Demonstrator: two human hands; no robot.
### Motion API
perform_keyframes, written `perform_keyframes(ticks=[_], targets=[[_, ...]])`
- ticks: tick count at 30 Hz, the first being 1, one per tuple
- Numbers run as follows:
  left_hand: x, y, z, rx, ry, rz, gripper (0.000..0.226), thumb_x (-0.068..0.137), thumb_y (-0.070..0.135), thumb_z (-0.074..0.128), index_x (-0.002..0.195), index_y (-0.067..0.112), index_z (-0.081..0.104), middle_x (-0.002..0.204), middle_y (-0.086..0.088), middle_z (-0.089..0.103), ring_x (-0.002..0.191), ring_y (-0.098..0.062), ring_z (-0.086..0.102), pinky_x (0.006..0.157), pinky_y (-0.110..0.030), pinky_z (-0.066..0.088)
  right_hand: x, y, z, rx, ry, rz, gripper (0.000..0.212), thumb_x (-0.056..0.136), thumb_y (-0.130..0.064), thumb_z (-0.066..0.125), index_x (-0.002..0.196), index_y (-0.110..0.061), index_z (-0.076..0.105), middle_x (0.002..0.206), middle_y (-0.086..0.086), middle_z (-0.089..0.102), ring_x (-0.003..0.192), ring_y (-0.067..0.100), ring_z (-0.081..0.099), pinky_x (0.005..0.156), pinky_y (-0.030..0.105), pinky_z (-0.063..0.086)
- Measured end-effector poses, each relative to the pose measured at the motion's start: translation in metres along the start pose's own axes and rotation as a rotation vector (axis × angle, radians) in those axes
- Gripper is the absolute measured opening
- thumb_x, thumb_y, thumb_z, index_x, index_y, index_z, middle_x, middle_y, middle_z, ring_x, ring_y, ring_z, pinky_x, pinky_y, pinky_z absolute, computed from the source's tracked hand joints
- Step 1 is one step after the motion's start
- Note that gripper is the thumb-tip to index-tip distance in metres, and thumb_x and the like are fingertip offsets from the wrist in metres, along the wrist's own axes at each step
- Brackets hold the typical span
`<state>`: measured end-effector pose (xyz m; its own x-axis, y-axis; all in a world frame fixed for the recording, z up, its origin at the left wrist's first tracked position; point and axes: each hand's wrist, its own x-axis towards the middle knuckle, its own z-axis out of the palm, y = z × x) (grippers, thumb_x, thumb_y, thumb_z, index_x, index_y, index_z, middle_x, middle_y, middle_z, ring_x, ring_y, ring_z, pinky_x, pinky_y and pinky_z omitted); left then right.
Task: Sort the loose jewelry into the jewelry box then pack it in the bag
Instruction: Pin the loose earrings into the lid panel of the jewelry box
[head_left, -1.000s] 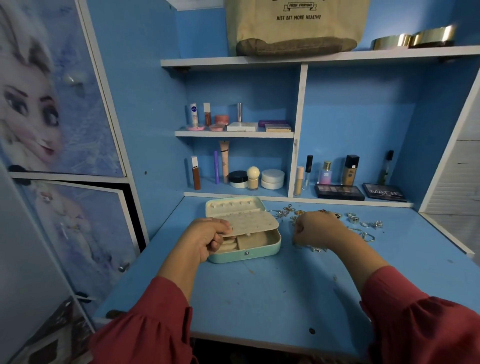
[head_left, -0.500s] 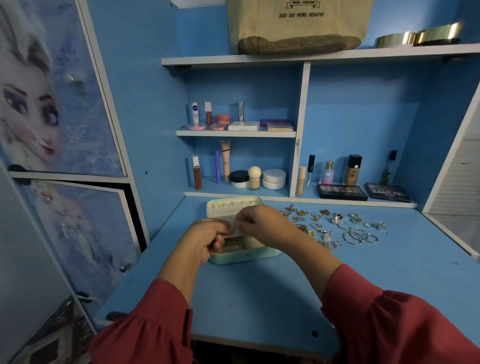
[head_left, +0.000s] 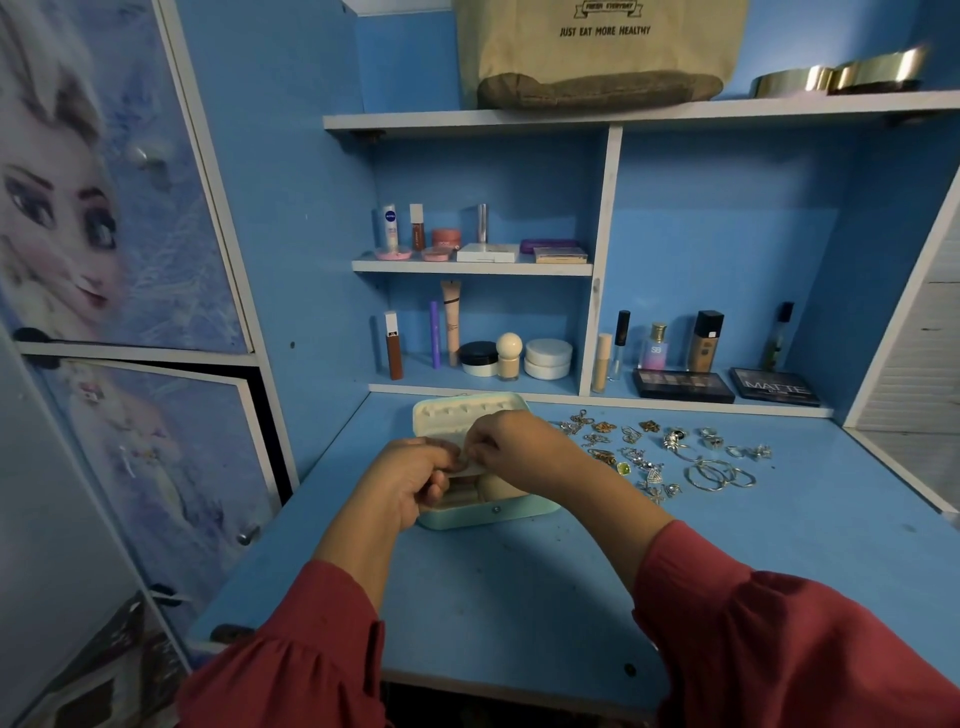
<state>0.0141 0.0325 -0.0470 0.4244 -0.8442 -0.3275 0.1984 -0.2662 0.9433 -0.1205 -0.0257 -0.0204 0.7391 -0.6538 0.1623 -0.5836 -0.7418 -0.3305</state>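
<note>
The mint-green jewelry box (head_left: 496, 514) lies open on the blue desk (head_left: 519, 597), its lid (head_left: 457, 408) tipped back. My left hand (head_left: 410, 480) holds the edge of the box's cream inner flap (head_left: 470, 472). My right hand (head_left: 514, 452) is over the flap with its fingertips pinched together against my left fingers; whatever small piece it pinches is hidden. Loose jewelry (head_left: 665, 454), rings, hoops and charms, is spread on the desk right of the box. The beige canvas bag (head_left: 597, 52) stands on the top shelf.
Cosmetics bottles and jars (head_left: 498, 358) fill the lower shelves behind the box, with two eyeshadow palettes (head_left: 683, 385) at the back right. Gold tins (head_left: 836, 78) sit on the top shelf. A cupboard door (head_left: 156, 457) stands ajar at the left.
My right hand left the jewelry pile and moved left to the box, meeting my left hand over the flap. The left hand stayed on the flap.
</note>
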Motion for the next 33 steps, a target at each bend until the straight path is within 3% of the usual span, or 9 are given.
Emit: perform_keyframes(ticks=[12,33], targets=[[-0.001,0.001,0.001,0.018,0.011,-0.002,0.014,0.084,-0.006,0.059,0.082,0.008,0.062,0.06,-0.003,0.052,0.034,-0.003,0.036,0.031,-0.013,0.031,0.005,-0.005,-0.003,-0.111,-0.061,-0.013,0.022,0.094,-0.021,0.05,0.105,-0.02,0.069,0.107,0.003,0.067,0.096,0.021,0.059,0.078,0.032,0.049],[0.0,0.0,0.001,0.01,0.047,0.008,0.006,0.086,0.001,0.057,0.085,0.006,0.06,0.059,-0.003,0.048,0.033,-0.004,0.036,0.031,-0.013,0.029,0.006,-0.015,-0.012,-0.211,-0.153,-0.035,0.025,0.094,-0.021,0.051,0.11,-0.013,0.068,0.106,0.007,0.068,0.096,0.023,0.06,0.082,0.032,0.048]])
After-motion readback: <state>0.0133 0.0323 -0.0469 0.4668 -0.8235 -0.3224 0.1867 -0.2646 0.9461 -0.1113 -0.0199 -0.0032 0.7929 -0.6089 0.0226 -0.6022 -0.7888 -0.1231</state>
